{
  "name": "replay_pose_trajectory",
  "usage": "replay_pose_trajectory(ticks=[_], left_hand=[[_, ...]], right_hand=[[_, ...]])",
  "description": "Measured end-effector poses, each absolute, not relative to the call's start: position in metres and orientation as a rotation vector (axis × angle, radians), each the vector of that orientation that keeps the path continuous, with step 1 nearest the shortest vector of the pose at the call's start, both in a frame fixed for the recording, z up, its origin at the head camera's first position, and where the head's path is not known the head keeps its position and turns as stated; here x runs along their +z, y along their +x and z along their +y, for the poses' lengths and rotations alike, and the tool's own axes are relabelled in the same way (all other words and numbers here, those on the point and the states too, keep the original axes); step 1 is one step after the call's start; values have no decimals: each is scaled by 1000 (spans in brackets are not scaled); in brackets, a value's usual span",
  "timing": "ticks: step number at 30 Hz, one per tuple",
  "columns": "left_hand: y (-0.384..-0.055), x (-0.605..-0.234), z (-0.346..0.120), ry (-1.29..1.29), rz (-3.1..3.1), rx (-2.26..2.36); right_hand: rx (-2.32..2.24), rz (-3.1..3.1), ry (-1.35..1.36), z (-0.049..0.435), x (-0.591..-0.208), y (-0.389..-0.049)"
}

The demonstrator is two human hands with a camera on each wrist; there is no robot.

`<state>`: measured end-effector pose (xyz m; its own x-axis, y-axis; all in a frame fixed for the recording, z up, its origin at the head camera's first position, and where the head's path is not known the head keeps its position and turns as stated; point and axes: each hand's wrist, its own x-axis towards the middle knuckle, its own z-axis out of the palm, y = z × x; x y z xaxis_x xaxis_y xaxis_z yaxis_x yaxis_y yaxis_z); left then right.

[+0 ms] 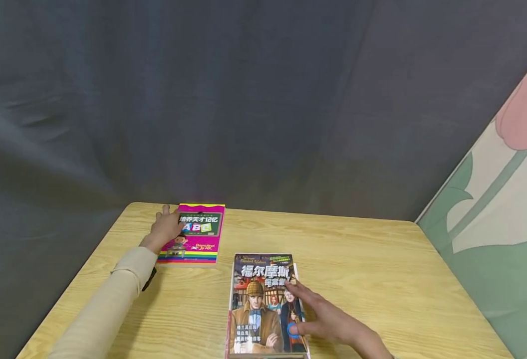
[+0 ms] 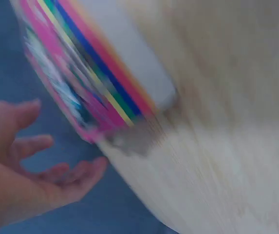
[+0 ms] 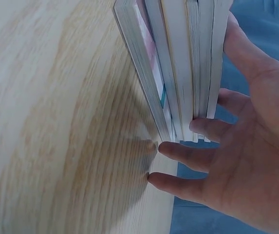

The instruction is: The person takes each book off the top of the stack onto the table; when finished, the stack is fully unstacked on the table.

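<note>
A pink book with rainbow stripes and "ABC" on its cover lies at the table's back left. My left hand is at its left edge. Blurred in the left wrist view, the same book appears beside my left hand, whose fingers are loosely spread with nothing between them. Nearer the front, a stack of books has a detective storybook on top. My right hand reaches over the stack's right side. In the right wrist view the fingers of my right hand spread along the book stack, some touching it.
Both books lie on a light wood-grain table. A dark grey curtain hangs behind the table's back edge. To the right stands a panel with a painted tulip.
</note>
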<state>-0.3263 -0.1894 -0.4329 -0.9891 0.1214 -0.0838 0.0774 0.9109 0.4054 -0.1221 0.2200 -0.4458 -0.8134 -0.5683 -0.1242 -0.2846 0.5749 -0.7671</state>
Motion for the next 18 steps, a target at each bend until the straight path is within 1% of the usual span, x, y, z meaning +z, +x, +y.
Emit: replay_pose_trajectory(ticks=[3, 5, 7, 10, 13, 18], left_hand=[[-297, -434, -169, 355, 3060, 840], [-270, -434, -150, 482, 2983, 1026], [-242, -437, -130, 565, 2834, 1186], [-208, -444, -104, 640, 2624, 1276], [-191, -453, -87, 688, 2484, 1307], [-188, -468, -81, 631, 2387, 1418]], right_hand=[[-1095, 2461, -667, 222, -444, -119], [-1086, 2470, -669, 223, -443, -118], [-1078, 2478, -685, 224, -441, -119], [-1077, 2490, -698, 226, -440, -122], [-1097, 2485, -697, 227, -441, -124], [-1110, 2480, -722, 225, -450, -127]])
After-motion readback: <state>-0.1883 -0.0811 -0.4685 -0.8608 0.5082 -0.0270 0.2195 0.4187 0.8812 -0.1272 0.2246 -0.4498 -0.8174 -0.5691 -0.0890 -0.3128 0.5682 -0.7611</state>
